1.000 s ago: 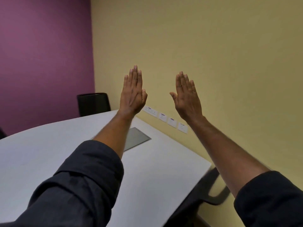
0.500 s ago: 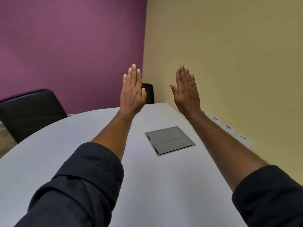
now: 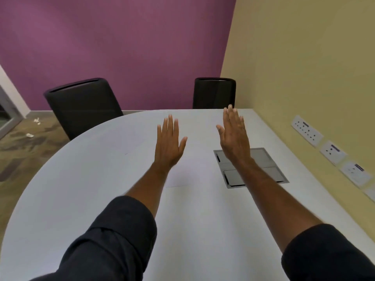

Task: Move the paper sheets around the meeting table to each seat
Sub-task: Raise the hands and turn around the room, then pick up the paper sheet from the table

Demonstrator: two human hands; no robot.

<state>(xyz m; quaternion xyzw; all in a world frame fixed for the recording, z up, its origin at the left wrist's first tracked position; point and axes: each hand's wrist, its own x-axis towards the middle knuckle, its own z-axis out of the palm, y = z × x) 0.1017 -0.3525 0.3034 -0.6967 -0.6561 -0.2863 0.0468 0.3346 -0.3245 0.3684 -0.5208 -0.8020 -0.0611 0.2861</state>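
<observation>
I find both my left hand (image 3: pixel 169 144) and right hand (image 3: pixel 235 136) flat-fingered and empty above the white oval meeting table (image 3: pixel 91 169). A faint white paper sheet (image 3: pixel 186 173) lies beneath the left wrist; distribution looks unstarted, so next I must pinch its edge

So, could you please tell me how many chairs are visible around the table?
2: one chair at the table's far left curve, another chair at the far end by the yellow wall. Nearer seats may be out of view.

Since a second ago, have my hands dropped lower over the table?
Cannot tell for certain: the camera itself swung. Both the left hand and the right hand now overlap the table instead of the wall.
</observation>
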